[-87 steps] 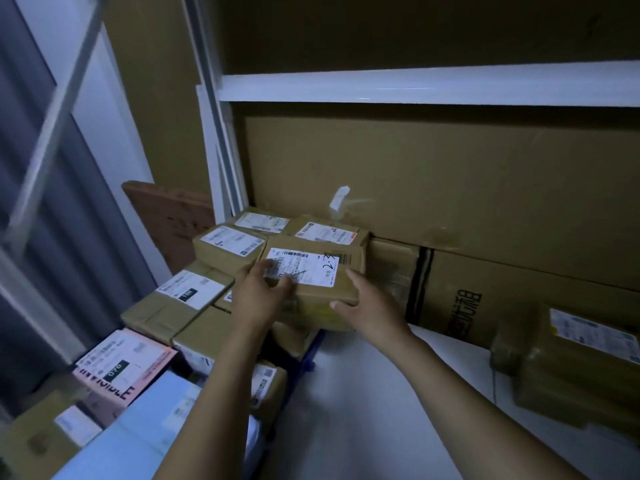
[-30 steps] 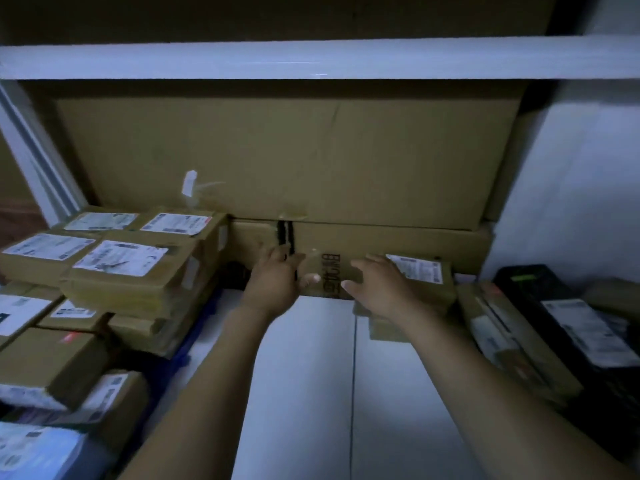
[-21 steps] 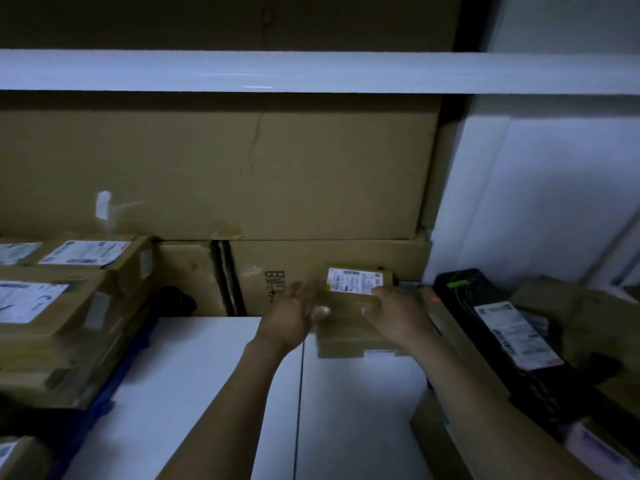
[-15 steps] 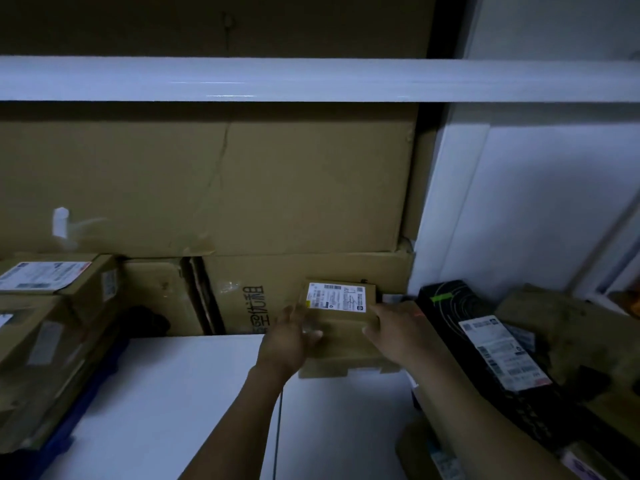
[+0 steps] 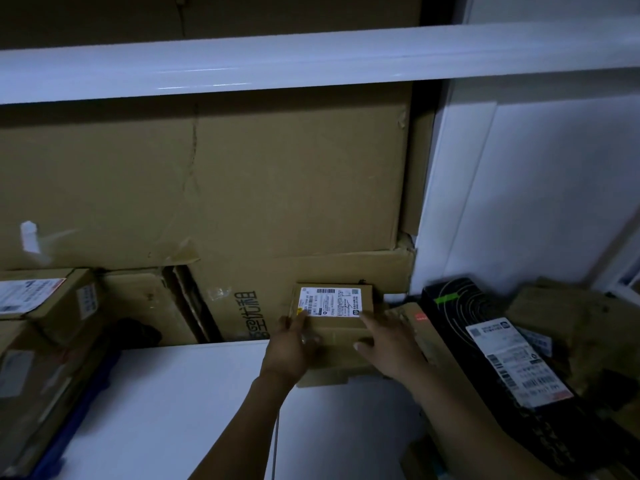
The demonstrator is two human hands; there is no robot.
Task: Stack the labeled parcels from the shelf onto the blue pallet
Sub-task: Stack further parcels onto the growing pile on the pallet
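Note:
A small brown parcel with a white label sits on top of another cardboard box on the white shelf board. My left hand grips its left side, thumb on top by the label. My right hand holds its right side, fingers curled over the front corner. At the far left, labeled parcels are stacked, with a blue pallet edge showing beneath them.
Large cardboard cartons fill the back of the shelf under a white shelf rail. A long black parcel with a label and several brown packages lie to the right. A white wall panel closes the right side.
My view swung right, from the stack at the left to the shelf's right end. Both hands left the parcel set on the stack, reached across and closed on the small labeled parcel.

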